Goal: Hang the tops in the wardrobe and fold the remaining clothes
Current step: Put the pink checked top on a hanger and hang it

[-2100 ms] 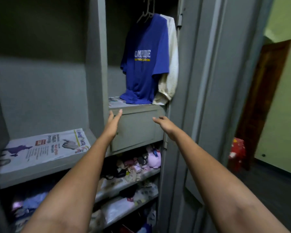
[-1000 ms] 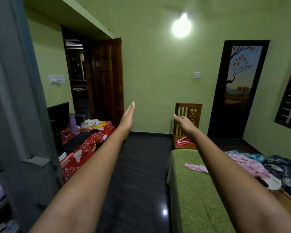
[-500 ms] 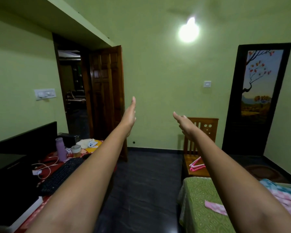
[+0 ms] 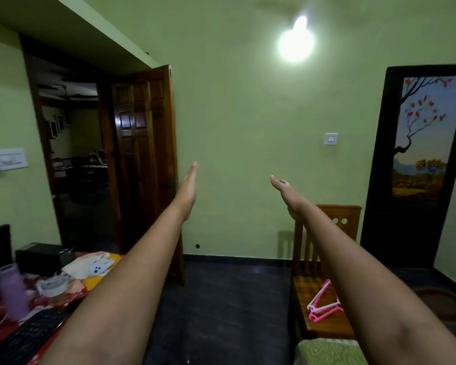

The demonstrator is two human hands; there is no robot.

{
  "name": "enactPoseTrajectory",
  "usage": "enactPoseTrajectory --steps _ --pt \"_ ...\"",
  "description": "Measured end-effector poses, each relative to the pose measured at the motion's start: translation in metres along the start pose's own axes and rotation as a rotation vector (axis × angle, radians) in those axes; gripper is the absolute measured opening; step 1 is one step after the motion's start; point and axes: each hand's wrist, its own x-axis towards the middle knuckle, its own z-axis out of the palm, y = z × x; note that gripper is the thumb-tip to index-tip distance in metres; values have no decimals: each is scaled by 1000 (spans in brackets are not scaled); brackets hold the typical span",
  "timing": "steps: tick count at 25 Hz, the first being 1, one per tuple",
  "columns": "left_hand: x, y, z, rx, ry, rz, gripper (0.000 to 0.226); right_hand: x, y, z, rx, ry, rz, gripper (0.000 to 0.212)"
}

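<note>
Green wall fills most of what I see, with a lit bulb glaring high on it and a small switch lower down. To the left a brown wooden door stands open onto a dark room. At the right edge a black-framed tree picture leans tall against the wall. The floor between is dark and glossy.

My two arms reach forward into the middle of the view. The left hand is held edge-on with its fingers straight and together; its grip is wide open and has hold of nothing. The right hand is likewise stretched out flat, fingers relaxed, with nothing in it. The hands are well apart.

Low on the left, a surface under a red cloth carries a black keyboard, a purple bottle and a small white toy. On the right a wooden chair stands against the wall, just beyond the corner of a green bed.

The only task things I can see are pink and white hangers, lying in a loose pile on the chair seat, below my right forearm. I cannot see the wardrobe or any clothes.
</note>
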Motion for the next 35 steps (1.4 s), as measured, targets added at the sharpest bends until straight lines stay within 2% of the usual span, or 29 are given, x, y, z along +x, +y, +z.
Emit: enactPoseTrajectory --steps 7,13,17,21,23,26,29,35 --pt "181 -76 89 -54 -87 -3 54 144 34 -50 -99 126 30 81" --pt "304 -104 238 -114 -451 24 56 210 64 -155 -63 456 59 78" --pt "342 -102 341 -144 -757 29 54 200 65 -222 -47 743 123 73" --pt "332 -87 429 -252 -1039 37 55 140 62 -270 -32 1103 141 66" --pt "309 -88 463 -299 -1154 14 55 103 69 -275 -63 1238 224 68" --pt "267 -100 502 -245 -1287 32 60 47 77 -274 -76 1411 315 71" --pt "226 -102 530 -239 -1450 21 62 1 76 -273 -115 1541 366 70" --pt "161 -99 584 -255 -1637 -17 64 -60 92 -287 -119 1708 445 73"
